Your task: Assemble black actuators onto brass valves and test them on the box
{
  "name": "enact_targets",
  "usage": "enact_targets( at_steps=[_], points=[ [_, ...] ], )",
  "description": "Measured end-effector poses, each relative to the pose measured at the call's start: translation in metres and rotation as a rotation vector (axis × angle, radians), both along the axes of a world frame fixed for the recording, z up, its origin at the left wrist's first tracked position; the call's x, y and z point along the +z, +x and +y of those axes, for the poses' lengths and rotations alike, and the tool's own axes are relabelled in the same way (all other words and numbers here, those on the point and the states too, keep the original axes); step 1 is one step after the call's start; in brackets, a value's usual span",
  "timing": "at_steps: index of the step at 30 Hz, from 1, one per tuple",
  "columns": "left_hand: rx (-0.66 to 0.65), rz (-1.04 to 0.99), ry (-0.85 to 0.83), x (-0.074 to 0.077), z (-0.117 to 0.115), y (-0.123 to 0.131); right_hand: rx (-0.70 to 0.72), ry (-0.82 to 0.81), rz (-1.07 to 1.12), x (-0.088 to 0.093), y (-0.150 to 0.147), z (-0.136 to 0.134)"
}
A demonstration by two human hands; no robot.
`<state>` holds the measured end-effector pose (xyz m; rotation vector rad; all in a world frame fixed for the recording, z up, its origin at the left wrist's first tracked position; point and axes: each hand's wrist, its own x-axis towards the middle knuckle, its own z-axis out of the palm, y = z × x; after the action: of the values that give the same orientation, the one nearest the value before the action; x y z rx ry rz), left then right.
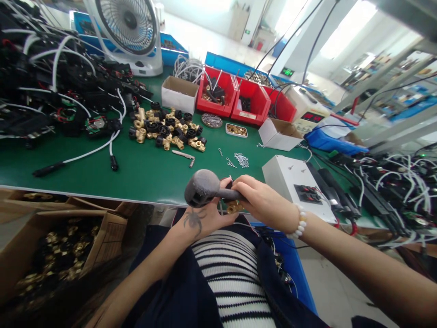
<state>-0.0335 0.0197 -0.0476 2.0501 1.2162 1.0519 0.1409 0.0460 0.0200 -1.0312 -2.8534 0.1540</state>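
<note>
In front of my body, at the table's edge, I hold up a dark grey part [202, 187] with a rounded head and a narrower arm running right. A brass fitting [234, 207] shows beneath that arm; whether they are joined cannot be seen. My left hand [203, 219] curls around the work from below, its fingers partly hidden behind the grey part. Gripping from above on the right is my right hand [257, 198], its fingers over the arm. Beyond them on the green table lie loose metal spring clips [241, 160] and an L-shaped metal tool [184, 157].
Brass fittings with black caps [167, 127] are heaped behind. Red bins [251, 102], a white box [179, 93] and a fan [131, 27] stand farther back. Cabled black units [68, 91] crowd the left. A switch box [297, 187] sits right; a carton [109, 241] stands below.
</note>
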Motion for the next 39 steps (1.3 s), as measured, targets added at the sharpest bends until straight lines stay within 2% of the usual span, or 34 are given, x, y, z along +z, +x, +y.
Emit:
enact_targets(
  at_steps=[3,6,9,12,14,16,18,21,23,24,28,30,32,34,39],
  points=[
    [0.01,-0.021,0.013,-0.002,0.002,0.0,0.096,0.04,0.012,-0.005,0.003,0.001],
    [0.032,-0.076,0.025,-0.004,0.003,0.001,0.035,0.0,0.124,-0.005,0.007,-0.002],
    [0.079,-0.154,0.01,-0.006,0.001,0.002,-0.255,-0.125,0.324,0.005,0.013,-0.01],
    [0.104,-0.218,-0.022,-0.007,-0.003,0.003,-0.559,-0.356,0.584,0.022,0.025,-0.023],
    [0.114,-0.247,-0.035,-0.007,-0.005,0.004,-0.644,-0.522,0.777,0.03,0.034,-0.033],
    [0.128,-0.272,-0.041,-0.009,-0.007,0.005,-0.7,-0.593,0.913,0.031,0.041,-0.042],
    [0.142,-0.293,-0.043,-0.01,-0.007,0.007,-0.761,-0.597,0.897,0.026,0.045,-0.048],
    [0.157,-0.307,-0.04,-0.011,-0.008,0.009,-0.772,-0.668,0.579,0.02,0.047,-0.053],
    [0.163,-0.307,-0.036,-0.011,-0.008,0.009,-0.756,-0.68,0.435,0.023,0.047,-0.053],
    [0.164,-0.305,-0.034,-0.01,-0.007,0.009,-0.766,-0.658,0.453,0.026,0.047,-0.053],
    [0.156,-0.296,-0.023,-0.01,-0.007,0.009,-0.848,-0.522,0.757,0.035,0.045,-0.053],
    [0.16,-0.292,-0.014,-0.011,-0.006,0.009,-0.836,-0.561,0.691,0.031,0.042,-0.053],
    [0.171,-0.287,-0.003,-0.011,-0.006,0.009,-0.792,-0.656,0.499,0.026,0.041,-0.053],
    [0.182,-0.282,0.005,-0.011,-0.006,0.01,-0.763,-0.708,0.403,0.025,0.042,-0.052],
    [0.181,-0.272,0.001,-0.012,-0.006,0.01,-0.82,-0.61,0.686,0.028,0.046,-0.049]
  ],
)
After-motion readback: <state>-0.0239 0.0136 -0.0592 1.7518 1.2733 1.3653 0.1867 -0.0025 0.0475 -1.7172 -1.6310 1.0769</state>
